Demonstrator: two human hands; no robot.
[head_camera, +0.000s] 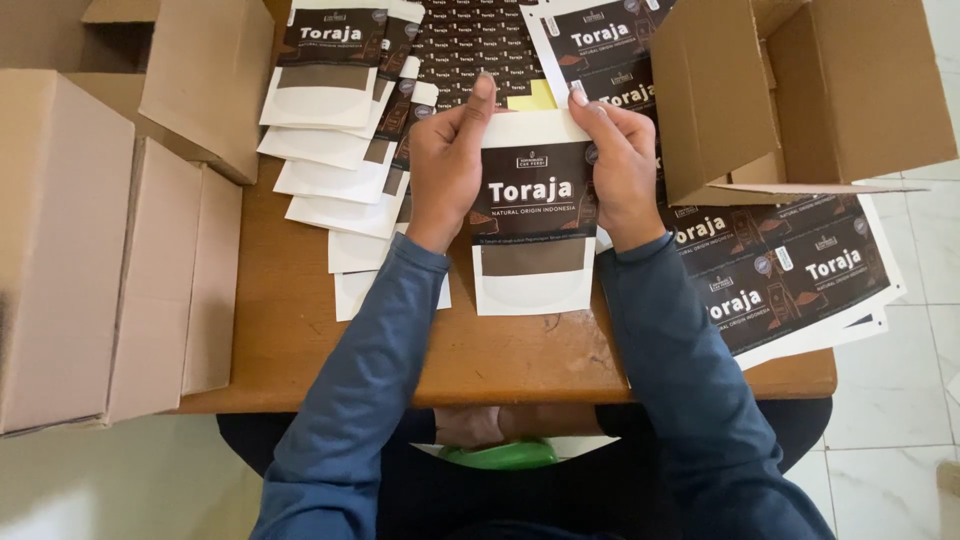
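Both hands, left hand (447, 160) and right hand (622, 165), pinch the white pouch (533, 235) by its top corners beside the fanned pouch stack (340, 150); looks light, floppy, best held by the edges.

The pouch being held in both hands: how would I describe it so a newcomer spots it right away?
Start at the wooden table between the cardboard boxes. At its middle, the left hand and right hand grip the top corners of one white pouch with a dark brown label. Unlike the fanned stack of pouches to its left, it lies alone and is held.
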